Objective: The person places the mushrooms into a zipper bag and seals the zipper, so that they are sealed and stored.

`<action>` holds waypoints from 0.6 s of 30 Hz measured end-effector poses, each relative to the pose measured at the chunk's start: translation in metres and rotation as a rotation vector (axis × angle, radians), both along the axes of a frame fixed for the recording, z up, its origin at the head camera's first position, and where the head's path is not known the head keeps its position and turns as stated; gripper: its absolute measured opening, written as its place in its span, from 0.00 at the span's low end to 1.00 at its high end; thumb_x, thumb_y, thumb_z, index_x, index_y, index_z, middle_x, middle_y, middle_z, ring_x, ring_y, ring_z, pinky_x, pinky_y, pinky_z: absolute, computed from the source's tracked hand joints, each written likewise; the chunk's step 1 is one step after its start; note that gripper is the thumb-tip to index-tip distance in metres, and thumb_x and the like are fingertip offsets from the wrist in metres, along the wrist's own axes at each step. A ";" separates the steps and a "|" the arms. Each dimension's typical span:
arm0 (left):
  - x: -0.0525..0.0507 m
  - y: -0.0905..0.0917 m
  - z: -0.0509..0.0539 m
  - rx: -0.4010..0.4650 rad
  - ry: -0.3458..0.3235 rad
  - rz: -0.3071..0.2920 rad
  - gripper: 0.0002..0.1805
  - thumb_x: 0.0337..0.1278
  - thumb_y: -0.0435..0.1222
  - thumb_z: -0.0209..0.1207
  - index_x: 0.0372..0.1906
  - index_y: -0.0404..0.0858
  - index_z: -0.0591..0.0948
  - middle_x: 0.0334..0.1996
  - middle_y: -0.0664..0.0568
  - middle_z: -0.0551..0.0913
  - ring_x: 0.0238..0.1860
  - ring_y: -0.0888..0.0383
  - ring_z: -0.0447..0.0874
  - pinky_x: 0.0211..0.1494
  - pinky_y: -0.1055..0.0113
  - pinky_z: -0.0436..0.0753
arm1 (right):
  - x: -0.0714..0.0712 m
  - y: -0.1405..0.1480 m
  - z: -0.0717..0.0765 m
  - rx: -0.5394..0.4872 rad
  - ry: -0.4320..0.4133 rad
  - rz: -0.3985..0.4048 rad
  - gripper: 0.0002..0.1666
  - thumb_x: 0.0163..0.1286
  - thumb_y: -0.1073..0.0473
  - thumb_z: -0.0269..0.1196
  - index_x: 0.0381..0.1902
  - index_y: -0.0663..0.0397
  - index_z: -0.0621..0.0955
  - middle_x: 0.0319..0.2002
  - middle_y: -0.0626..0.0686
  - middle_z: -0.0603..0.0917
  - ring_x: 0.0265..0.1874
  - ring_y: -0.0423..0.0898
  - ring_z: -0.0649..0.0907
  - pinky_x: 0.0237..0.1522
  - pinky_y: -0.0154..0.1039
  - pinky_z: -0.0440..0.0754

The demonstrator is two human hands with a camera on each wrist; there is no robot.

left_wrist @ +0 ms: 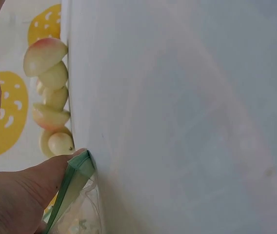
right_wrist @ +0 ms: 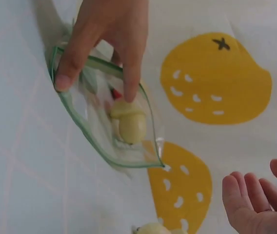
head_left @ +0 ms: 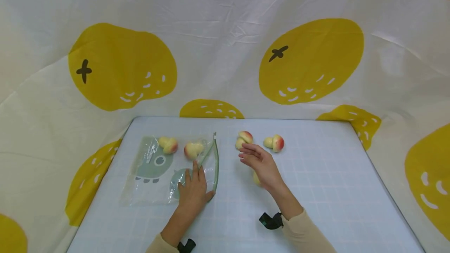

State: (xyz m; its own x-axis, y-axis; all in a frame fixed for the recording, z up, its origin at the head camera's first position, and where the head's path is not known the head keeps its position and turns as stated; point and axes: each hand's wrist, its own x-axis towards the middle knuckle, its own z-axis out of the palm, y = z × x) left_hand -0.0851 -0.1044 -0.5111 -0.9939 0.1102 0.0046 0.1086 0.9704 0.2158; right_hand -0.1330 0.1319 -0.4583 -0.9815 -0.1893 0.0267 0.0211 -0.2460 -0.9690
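Observation:
A clear zip bag (head_left: 154,190) with a green edge and dinosaur print lies on the table's left, its mouth parted towards the right. Two yellow-and-red mushroom-shaped pieces (head_left: 170,145) are inside it. My left hand (head_left: 192,192) rests on the bag with spread fingers, the thumb at the green edge (right_wrist: 75,117). My right hand (head_left: 261,167) hovers right of the bag, fingers relaxed and holding nothing. Beyond its fingertips lies one mushroom piece (head_left: 245,138), with another (head_left: 274,143) to its right. A third piece (head_left: 257,179) is partly hidden under the right hand.
The pale checked table (head_left: 334,190) ends at a patterned cloth (head_left: 218,50) with yellow fruit shapes, which hangs behind it and at both sides. Black wrist straps (head_left: 270,221) sit on both wrists.

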 end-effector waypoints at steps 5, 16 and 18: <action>0.000 0.000 -0.001 0.003 0.008 -0.005 0.55 0.44 0.52 0.76 0.70 0.24 0.64 0.75 0.30 0.54 0.66 0.26 0.63 0.50 0.24 0.70 | 0.000 0.021 0.004 0.034 0.064 -0.044 0.26 0.71 0.71 0.61 0.65 0.74 0.70 0.57 0.68 0.78 0.55 0.58 0.81 0.55 0.45 0.80; 0.001 0.000 -0.001 0.012 0.010 0.001 0.54 0.45 0.52 0.76 0.70 0.24 0.65 0.75 0.31 0.54 0.67 0.27 0.62 0.50 0.24 0.70 | -0.011 0.068 0.006 0.113 0.154 -0.189 0.25 0.71 0.71 0.61 0.64 0.73 0.72 0.55 0.67 0.78 0.52 0.52 0.84 0.53 0.40 0.80; 0.002 0.000 0.000 0.006 0.008 0.002 0.54 0.45 0.52 0.76 0.70 0.24 0.65 0.75 0.31 0.54 0.67 0.27 0.62 0.50 0.24 0.69 | -0.015 0.076 0.005 0.134 0.144 -0.228 0.24 0.72 0.69 0.62 0.64 0.70 0.73 0.54 0.64 0.80 0.52 0.54 0.83 0.52 0.38 0.81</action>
